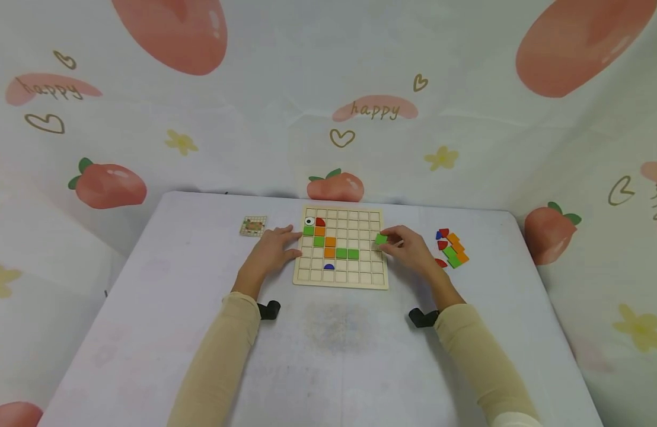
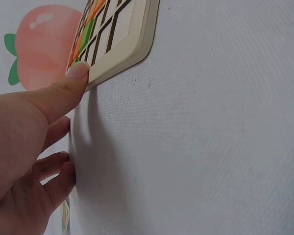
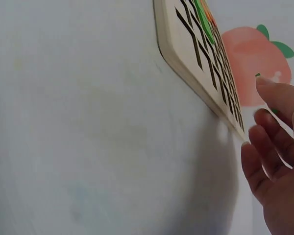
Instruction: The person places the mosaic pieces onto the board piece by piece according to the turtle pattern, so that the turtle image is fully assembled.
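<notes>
My right hand [image 1: 408,246] pinches a green square tile [image 1: 380,239] between thumb and finger, over the right edge of a wooden grid board [image 1: 341,286]. In the right wrist view, that hand [image 3: 279,142] is beside the board's edge, the tile mostly hidden. My left hand [image 1: 268,250] rests at the board's left edge with fingers spread. Its thumb [image 2: 77,73] touches the rim in the left wrist view. Set on the grid are a black-and-white eye tile [image 1: 309,221], a red quarter-round tile [image 1: 320,222], several green and orange squares and a blue half-round tile [image 1: 329,267].
To the right lies a loose pile of red, blue, orange and green tiles [image 1: 455,256]. A small pattern card [image 1: 253,226] lies left of the board. All sit on a white-covered table [image 1: 339,379], with a printed curtain [image 1: 286,107] hanging behind it.
</notes>
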The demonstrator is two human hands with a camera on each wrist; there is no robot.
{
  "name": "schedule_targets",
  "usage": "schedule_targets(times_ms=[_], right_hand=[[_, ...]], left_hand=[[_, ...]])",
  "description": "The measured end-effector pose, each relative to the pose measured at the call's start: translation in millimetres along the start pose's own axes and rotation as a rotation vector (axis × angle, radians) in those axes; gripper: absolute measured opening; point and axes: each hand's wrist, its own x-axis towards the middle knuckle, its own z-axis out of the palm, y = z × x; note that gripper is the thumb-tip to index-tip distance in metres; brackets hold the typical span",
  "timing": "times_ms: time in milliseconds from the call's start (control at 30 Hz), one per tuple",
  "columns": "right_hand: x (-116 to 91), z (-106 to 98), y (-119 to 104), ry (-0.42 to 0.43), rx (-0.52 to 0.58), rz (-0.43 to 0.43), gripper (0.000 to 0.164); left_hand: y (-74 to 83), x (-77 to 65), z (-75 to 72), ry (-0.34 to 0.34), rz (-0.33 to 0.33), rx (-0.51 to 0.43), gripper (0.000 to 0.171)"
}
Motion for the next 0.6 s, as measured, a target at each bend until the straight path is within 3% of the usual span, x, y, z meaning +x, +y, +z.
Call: schedule_targets(times_ms=[400, 600], right_hand=[[2, 22, 1, -0.111, -0.032, -0.023, 0.033], [3, 26, -1, -0.113, -0.047, -0.005, 0.034]], left_hand=[[0.1, 0.3, 1.4, -0.009, -0.001, 0.007, 0.062], [0.0, -0.4, 0.2, -0.007, -0.007, 0.006, 0.061]])
